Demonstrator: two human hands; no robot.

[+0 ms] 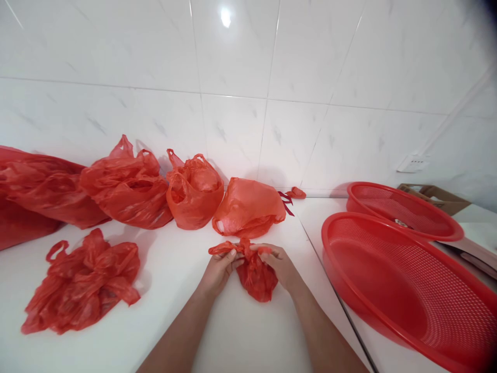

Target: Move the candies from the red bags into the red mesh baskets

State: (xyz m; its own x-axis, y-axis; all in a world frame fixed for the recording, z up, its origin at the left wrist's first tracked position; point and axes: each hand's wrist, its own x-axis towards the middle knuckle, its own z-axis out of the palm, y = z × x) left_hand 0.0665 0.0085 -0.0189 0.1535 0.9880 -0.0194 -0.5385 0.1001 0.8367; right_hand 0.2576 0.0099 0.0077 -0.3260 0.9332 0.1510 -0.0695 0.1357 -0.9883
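Your left hand (222, 268) has its grip closed in a pinch on the left twisted end of a small red plastic bag (259, 280), and your right hand (282, 265) pinches the end on the other side. The bag is right in front of you at the middle of the white bench (166, 295), just on your side of a larger red bag (252, 204); its long axis runs from the gathered neck, at the far end, back toward you and slightly rightward, while the left end points left.
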